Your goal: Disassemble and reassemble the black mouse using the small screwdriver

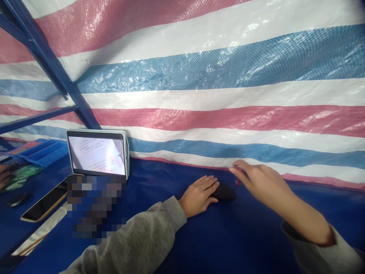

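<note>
**Close work beneath a red, white and blue striped woven-plastic sheet** (216, 72)

We see the sheet hang behind a smooth deep-blue tabletop (256, 239). At the left, a dark-blue metal frame (85, 109) slants down in front of it. Two fuzzy grey sleeves (151, 232) lead in from the near edge.

Between frame and hands, a pale-cased rectangular tablet (98, 156) stands tilted back, its screen showing a bright page with lines of writing. We find the right hand (256, 179) raised just above the tabletop, thumb and forefinger close together; we cannot tell whether its grip is clenched on anything. The left hand (199, 196) lies low, its grip grasping one end of a dark, rounded, elongated object (226, 192) on the tabletop.

Left of the tablet we spot shallow blue plastic trays (47, 152); nearer lies a black, gold-edged phone (47, 201). Beyond it, crumpled green translucent plastic (24, 177) sits beside another person's hand (3, 177), cut off by the edge. Smallest, a slender red translucent piece (237, 183) shows below the right fingertips, just beside the dark object's far end.
</note>
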Tool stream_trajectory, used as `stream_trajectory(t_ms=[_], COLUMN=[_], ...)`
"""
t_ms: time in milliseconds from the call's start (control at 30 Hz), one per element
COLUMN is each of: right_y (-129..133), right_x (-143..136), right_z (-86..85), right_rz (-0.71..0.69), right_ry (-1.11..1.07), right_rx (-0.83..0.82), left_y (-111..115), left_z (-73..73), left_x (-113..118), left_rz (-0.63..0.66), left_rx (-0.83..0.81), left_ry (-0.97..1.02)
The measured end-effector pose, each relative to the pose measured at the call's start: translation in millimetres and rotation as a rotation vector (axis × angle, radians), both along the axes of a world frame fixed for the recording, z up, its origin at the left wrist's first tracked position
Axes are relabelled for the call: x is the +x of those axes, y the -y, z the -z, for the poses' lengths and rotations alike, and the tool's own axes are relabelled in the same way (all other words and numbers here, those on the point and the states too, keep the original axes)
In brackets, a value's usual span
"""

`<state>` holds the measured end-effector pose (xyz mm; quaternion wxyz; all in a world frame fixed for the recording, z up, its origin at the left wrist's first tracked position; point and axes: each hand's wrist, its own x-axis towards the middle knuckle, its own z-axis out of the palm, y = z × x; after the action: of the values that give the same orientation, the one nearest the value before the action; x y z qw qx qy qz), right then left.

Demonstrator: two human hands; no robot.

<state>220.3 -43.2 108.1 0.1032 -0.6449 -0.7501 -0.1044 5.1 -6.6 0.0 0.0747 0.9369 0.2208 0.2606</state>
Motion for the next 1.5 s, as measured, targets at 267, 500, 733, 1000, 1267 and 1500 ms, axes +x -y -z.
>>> stream_trajectory(t_ms=[267, 500, 733, 1000, 1267, 1500], right_y=[8, 6, 5, 3, 3, 3], right_x=[-4, -7, -7, -5, -6, -6], right_z=[-10.1, -6.7, -7.8, -1.9, -1.7, -5.1], right_rz=[-0.03, -0.043, -0.065, -0.116, -0.072, -0.035], right_ry=[-0.065, -0.066, -0.1, -0.109, -0.056, -0.086], right_rx=[-0.025, -0.044, -0.008, 0.076, 0.079, 0.025], left_y=[0, 0, 0, 0, 1, 0], left_z=[0.3, 0.6, 1.4, 1.9, -0.7, 0.9], left_x=[0, 0, 0, 0, 0, 0], left_rz=[-0.007, -0.008, -0.01, -0.013, -0.01, -0.011], left_rx=[-0.01, -0.008, -0.009, -0.01, -0.006, 0.0], left_ry=[0.007, 0.006, -0.003, 0.011, 0.005, -0.001])
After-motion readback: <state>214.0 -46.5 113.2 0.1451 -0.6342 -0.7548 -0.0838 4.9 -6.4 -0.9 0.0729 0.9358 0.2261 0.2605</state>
